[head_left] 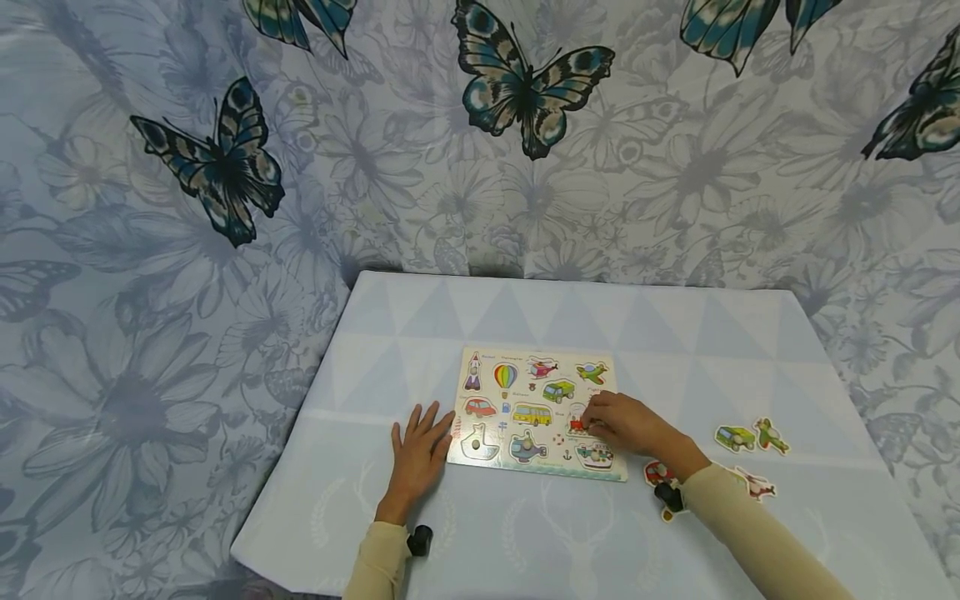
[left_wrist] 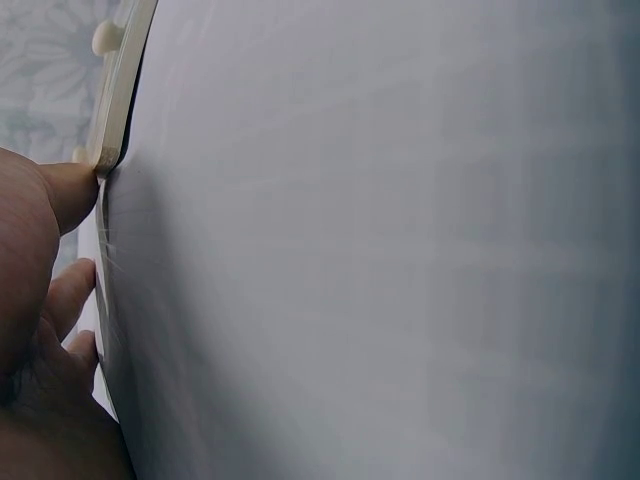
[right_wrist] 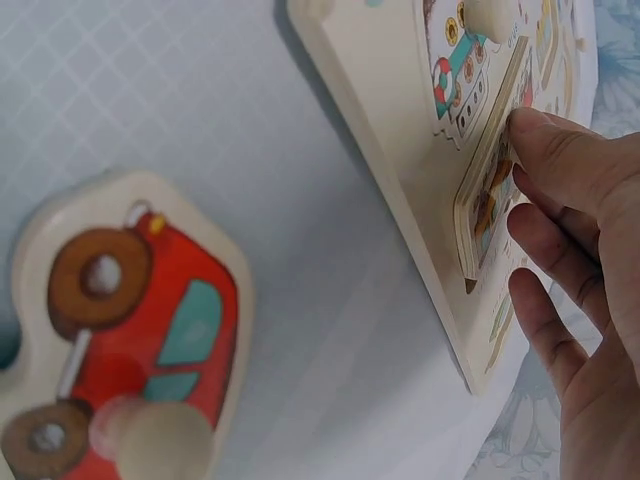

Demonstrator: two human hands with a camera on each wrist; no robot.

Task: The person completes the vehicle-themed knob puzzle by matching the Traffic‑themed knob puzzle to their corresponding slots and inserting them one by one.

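Note:
A wooden puzzle board (head_left: 570,358) with printed vehicles lies on the table. My left hand (head_left: 416,458) rests at its left edge, fingers spread and fairly straight; in the left wrist view the thumb (left_wrist: 70,195) touches the board's corner (left_wrist: 105,155). My right hand (head_left: 633,425) is over the board's right side, by the red train picture (head_left: 577,421). Between thumb and fingers it pinches a flat wooden puzzle piece (right_wrist: 487,205), tilted against the board in the right wrist view. Most of that piece's picture is hidden.
Right of the board lie loose pieces: a green car (head_left: 735,438), a green plane (head_left: 771,436), a red and white piece (head_left: 759,485) and a red car (right_wrist: 205,310) with a knob. My right forearm partly covers some. Behind the table (head_left: 660,317) hangs butterfly-patterned cloth (head_left: 420,192).

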